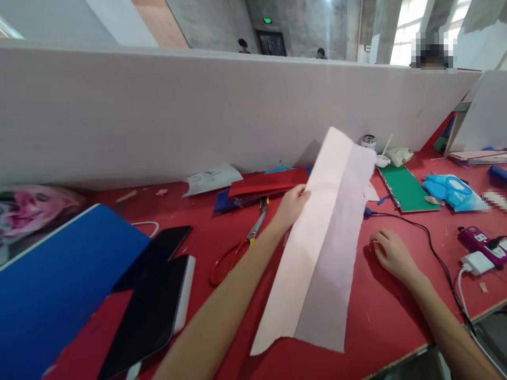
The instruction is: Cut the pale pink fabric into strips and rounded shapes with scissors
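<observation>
A long sheet of pale pink paper [317,227], creased lengthwise and rough along its right and lower edges, is held up at a slant over the red table. My left hand [293,205] pinches its left edge, thumb on the front face and the other fingers partly hidden behind. To the right of the sheet, apart from it, my right hand [390,252] hovers low over the tabletop with loosely curled fingers and nothing visible in them. Beneath my left forearm lie large scissors [253,232] with red and yellow handles.
A blue board [75,285] and dark tablets [146,311] lie at left. Folded red paper [269,183] sits by the white partition [178,116]. Rightward are a green board [407,187], a wipes pack [451,191], a black cable [430,243] and a purple power strip [483,245].
</observation>
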### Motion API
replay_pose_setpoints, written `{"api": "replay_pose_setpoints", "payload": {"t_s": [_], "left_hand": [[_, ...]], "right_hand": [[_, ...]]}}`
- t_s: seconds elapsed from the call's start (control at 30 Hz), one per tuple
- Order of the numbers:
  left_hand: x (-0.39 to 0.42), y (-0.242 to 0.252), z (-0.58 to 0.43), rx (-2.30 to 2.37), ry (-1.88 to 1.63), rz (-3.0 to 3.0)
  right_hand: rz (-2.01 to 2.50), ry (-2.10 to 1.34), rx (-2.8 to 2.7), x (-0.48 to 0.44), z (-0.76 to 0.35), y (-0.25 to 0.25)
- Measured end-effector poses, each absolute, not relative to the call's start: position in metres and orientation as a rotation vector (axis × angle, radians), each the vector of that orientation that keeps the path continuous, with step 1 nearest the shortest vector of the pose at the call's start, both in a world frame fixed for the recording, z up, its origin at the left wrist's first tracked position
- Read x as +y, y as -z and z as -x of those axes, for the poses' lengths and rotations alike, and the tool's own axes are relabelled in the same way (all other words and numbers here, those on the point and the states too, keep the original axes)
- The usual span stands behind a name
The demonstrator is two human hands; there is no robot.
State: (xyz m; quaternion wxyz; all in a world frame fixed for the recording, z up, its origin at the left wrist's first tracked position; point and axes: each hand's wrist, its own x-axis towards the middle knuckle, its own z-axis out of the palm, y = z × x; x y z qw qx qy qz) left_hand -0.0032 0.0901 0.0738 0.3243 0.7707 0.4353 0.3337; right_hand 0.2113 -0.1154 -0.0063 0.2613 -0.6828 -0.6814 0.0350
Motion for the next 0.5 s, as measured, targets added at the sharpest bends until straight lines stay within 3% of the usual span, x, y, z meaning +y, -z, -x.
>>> {"api": "replay_pose_setpoints", "payload": {"t_s": [0.17,0.5], "left_hand": [[0.110,-0.045,0.049,1.478,-0.935,-1.969],[0.114,-0.026,0.072,1.936,-0.605,-2.030]], "right_hand": [[1.852,-0.122,-1.943,-0.115,-0.211,0.010],[1.859,-0.183,-1.946,-0.114,-0.212,0.011]]}}
